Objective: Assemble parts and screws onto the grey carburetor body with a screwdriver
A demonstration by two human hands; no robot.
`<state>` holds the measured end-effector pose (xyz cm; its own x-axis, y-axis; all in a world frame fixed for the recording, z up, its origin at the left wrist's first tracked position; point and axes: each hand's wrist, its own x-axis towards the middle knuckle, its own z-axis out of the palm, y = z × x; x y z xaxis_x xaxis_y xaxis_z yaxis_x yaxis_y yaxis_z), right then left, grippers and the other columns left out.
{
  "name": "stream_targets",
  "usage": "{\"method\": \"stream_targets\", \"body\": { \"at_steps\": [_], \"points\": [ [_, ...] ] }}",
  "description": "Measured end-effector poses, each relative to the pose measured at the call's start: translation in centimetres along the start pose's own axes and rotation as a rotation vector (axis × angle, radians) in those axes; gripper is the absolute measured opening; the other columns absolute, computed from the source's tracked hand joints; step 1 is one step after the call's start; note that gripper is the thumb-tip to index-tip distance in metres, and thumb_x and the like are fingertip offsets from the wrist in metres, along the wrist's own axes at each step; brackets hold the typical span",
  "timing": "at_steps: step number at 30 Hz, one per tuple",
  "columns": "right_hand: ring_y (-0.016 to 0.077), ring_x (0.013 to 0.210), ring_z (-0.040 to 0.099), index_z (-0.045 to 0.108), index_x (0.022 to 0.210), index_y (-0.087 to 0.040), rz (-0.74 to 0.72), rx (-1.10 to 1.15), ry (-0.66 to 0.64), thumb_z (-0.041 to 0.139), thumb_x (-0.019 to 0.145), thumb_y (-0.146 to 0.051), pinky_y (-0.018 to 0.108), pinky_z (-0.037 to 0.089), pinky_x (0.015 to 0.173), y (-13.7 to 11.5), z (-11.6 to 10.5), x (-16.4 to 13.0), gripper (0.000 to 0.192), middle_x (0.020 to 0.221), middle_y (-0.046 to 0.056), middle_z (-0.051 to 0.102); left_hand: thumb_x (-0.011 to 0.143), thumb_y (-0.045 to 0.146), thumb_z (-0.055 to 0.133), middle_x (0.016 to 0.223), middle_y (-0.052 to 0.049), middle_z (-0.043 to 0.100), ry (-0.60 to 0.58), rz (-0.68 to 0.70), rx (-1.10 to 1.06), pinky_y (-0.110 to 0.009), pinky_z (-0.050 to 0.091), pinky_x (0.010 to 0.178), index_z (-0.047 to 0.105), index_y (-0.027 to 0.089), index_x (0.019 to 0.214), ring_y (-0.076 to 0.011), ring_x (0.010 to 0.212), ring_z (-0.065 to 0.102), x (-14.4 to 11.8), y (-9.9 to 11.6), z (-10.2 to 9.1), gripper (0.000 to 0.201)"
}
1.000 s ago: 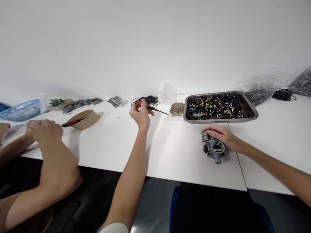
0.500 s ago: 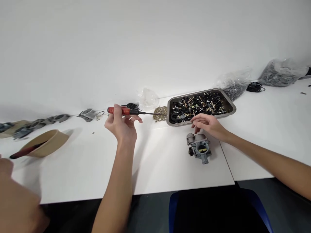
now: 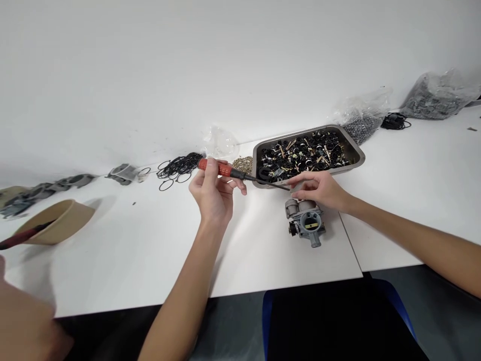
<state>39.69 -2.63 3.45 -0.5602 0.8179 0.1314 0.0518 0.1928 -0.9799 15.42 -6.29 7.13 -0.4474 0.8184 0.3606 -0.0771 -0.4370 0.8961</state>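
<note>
My left hand (image 3: 215,193) is wrapped around the red handle of a screwdriver (image 3: 221,169), its dark shaft pointing right and slightly down. At the shaft's tip, the thumb and fingers of my right hand (image 3: 313,189) come together in a pinch; whatever small thing they hold is too small to make out. Just below my right hand, a grey metal carburetor (image 3: 308,223) rests on the white table, its round bore facing me.
Behind the carburetor stands a metal tray (image 3: 355,163) full of small black and brass parts. Beside it lie brass screws (image 3: 243,164), black rubber rings (image 3: 180,168) and plastic bags (image 3: 361,118). At left is a tan bowl (image 3: 71,220), near another person's arm (image 3: 26,321).
My left hand has moved right with the screwdriver, bringing its tip to my right fingers. My right fingers have drawn together at the tip. The carburetor still rests on the table.
</note>
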Motion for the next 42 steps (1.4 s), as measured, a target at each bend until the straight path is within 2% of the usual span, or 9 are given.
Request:
{"method": "stream_targets", "body": {
  "at_steps": [8,12,18,25,29,32,37,40,42],
  "points": [
    [0.0158,0.073,0.067,0.078,0.087,-0.02,-0.064,-0.015,-0.001,0.082,0.076,-0.038,0.034,0.059,0.068,0.5,0.1,0.3,0.021,0.096,0.006,0.076,0.078,0.059,0.08,0.067,-0.001,0.061,-0.014,-0.022,-0.031,-0.029,0.045,0.035,0.064,0.015,0.074,-0.0132,0.04,0.056,-0.1,-0.2,0.1,0.046],
    [0.0163,0.072,0.066,0.077,0.086,-0.02,-0.048,-0.017,-0.012,0.082,0.076,-0.039,0.033,0.056,0.065,0.5,0.0,0.2,0.022,0.09,0.005,0.075,0.083,0.06,0.075,0.062,0.0,0.058,-0.016,-0.041,0.003,-0.028,0.045,0.038,0.063,0.017,0.075,-0.0129,0.042,0.056,0.0,-0.3,-0.1,0.045],
    [0.0153,0.065,0.062,0.076,0.085,-0.021,-0.019,-0.036,-0.018,0.08,0.078,-0.041,0.03,0.05,0.058,0.2,0.1,0.1,0.022,0.072,0.001,0.07,0.083,0.056,0.077,0.064,-0.001,0.059,-0.023,-0.026,-0.07,-0.028,0.043,0.036,0.065,0.016,0.074,-0.0126,0.041,0.056,0.1,-0.4,-0.2,0.043],
    [0.0151,0.065,0.061,0.075,0.083,-0.02,-0.023,-0.045,-0.011,0.08,0.078,-0.041,0.03,0.049,0.058,0.1,0.3,0.1,0.022,0.071,0.001,0.07,0.08,0.056,0.08,0.063,-0.001,0.06,-0.038,-0.033,-0.063,-0.027,0.045,0.034,0.067,0.016,0.073,-0.0123,0.04,0.056,-0.1,-0.2,0.0,0.043],
    [0.0158,0.068,0.063,0.075,0.082,-0.02,-0.027,-0.061,0.005,0.081,0.077,-0.041,0.033,0.052,0.062,0.2,0.1,0.1,0.023,0.075,0.002,0.07,0.073,0.055,0.086,0.066,0.0,0.063,-0.049,0.034,-0.02,-0.027,0.046,0.034,0.066,0.019,0.069,-0.0114,0.04,0.055,-0.3,0.9,0.8,0.041],
    [0.0162,0.07,0.064,0.075,0.082,-0.019,-0.025,-0.044,0.025,0.083,0.076,-0.041,0.034,0.054,0.066,0.2,-0.1,0.0,0.024,0.08,0.004,0.07,0.075,0.048,0.086,0.064,0.001,0.063,-0.143,0.097,0.021,-0.026,0.048,0.034,0.065,0.019,0.068,-0.0111,0.041,0.056,0.1,2.4,2.1,0.036],
    [0.0158,0.072,0.064,0.077,0.081,-0.02,0.018,0.106,0.029,0.09,0.068,-0.042,0.033,0.055,0.066,0.0,-0.8,0.1,0.029,0.079,0.002,0.071,0.083,0.033,0.081,0.069,0.0,0.064,-0.447,0.239,0.054,-0.022,0.051,0.036,0.068,0.016,0.074,-0.0111,0.048,0.062,2.2,5.0,5.1,0.024],
    [0.0151,0.078,0.066,0.079,0.08,-0.021,0.003,0.256,0.016,0.092,0.066,-0.037,0.033,0.056,0.073,0.2,-1.0,0.2,0.025,0.083,0.001,0.072,0.08,0.033,0.086,0.071,-0.002,0.067,-0.61,0.345,0.03,-0.024,0.046,0.029,0.069,0.017,0.073,-0.0107,0.043,0.058,3.4,5.9,6.6,0.025],
    [0.0136,0.079,0.066,0.08,0.079,-0.023,-0.018,0.326,0.004,0.092,0.068,-0.034,0.032,0.055,0.076,0.3,-1.1,0.2,0.02,0.084,0.0,0.073,0.082,0.034,0.084,0.072,-0.003,0.069,-0.667,0.382,0.019,-0.024,0.042,0.027,0.07,0.017,0.077,-0.0111,0.041,0.057,3.8,6.3,7.3,0.022]
  ]
}}
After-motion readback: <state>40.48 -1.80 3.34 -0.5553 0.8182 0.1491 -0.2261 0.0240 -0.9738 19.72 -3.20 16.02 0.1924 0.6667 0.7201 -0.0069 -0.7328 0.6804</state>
